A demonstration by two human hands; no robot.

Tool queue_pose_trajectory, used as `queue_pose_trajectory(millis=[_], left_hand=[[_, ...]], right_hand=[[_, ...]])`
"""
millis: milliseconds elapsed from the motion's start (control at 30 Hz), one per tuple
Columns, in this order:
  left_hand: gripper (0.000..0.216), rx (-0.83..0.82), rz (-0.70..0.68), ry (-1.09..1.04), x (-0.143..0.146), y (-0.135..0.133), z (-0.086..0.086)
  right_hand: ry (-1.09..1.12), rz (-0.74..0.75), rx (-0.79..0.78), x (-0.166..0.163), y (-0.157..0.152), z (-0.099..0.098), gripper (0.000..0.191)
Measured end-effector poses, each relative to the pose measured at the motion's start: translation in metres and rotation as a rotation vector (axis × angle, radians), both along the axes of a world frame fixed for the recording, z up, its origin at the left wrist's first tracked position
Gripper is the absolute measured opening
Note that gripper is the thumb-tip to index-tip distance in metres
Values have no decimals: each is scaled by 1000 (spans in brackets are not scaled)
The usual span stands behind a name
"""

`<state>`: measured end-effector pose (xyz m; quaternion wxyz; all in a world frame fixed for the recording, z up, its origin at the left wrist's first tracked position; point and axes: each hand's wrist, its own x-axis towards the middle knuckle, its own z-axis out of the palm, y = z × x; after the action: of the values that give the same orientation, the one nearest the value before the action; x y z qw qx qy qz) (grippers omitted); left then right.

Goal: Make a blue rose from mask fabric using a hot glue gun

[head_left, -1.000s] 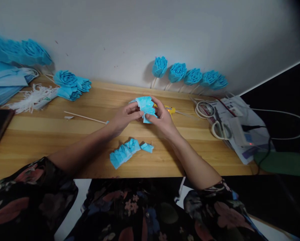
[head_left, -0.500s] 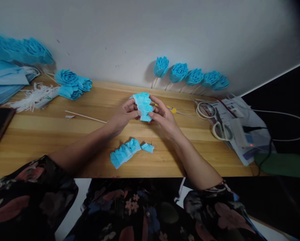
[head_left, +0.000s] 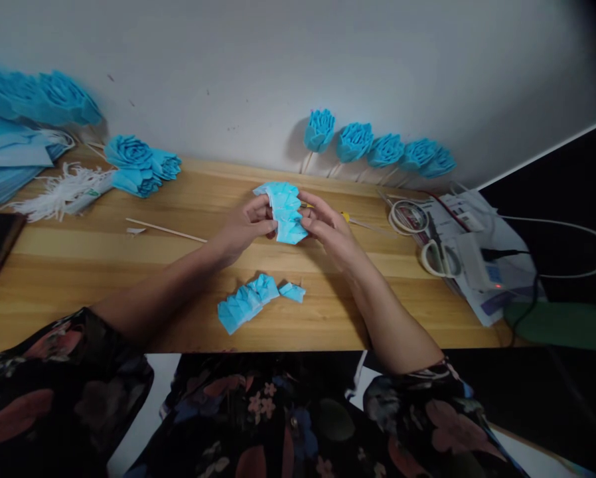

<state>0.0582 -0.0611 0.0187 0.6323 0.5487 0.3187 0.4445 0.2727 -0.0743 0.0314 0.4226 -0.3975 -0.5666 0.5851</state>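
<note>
A folded strip of light blue material (head_left: 287,212) with a scalloped right edge is held up between both hands over the table. My left hand (head_left: 245,229) pinches its left side, thumb in front. My right hand (head_left: 330,229) grips the scalloped edge, the fingers partly behind it. Nearer to me, a second pleated blue strip (head_left: 247,303) lies on the wood beside a small folded blue piece (head_left: 293,292). A thin wooden stick (head_left: 166,230) rests left of my left hand. Behind my right hand a screwdriver (head_left: 346,217) with a yellow handle is partly hidden.
Several blue flowers on sticks (head_left: 355,142) lean against the wall. More blue flowers (head_left: 131,154) lie at the left by a bundle of white strings (head_left: 62,192) and stacked blue sheets (head_left: 9,149). On the right are a tape roll (head_left: 408,217), scissors (head_left: 440,259) and a power strip (head_left: 477,262).
The held blue strip is spread a little wider, with more of its upper left and lower end showing. My right hand has shifted slightly to the right. The view has moved slightly.
</note>
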Motion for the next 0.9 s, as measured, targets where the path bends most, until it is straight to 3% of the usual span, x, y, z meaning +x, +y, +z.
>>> queue_pose_trajectory(millis=[267,700,900], left_hand=[[53,-21,-101,14,-1,-1,2],[51,3,-113,60,0,-3,2],[51,1,-102,65,1,-2,-1]], right_hand=[[-56,63,-16,1,1,3,68],[-68,92,18,-2,4,-5,66],[-82,64,-6,-3,1,-1,54]])
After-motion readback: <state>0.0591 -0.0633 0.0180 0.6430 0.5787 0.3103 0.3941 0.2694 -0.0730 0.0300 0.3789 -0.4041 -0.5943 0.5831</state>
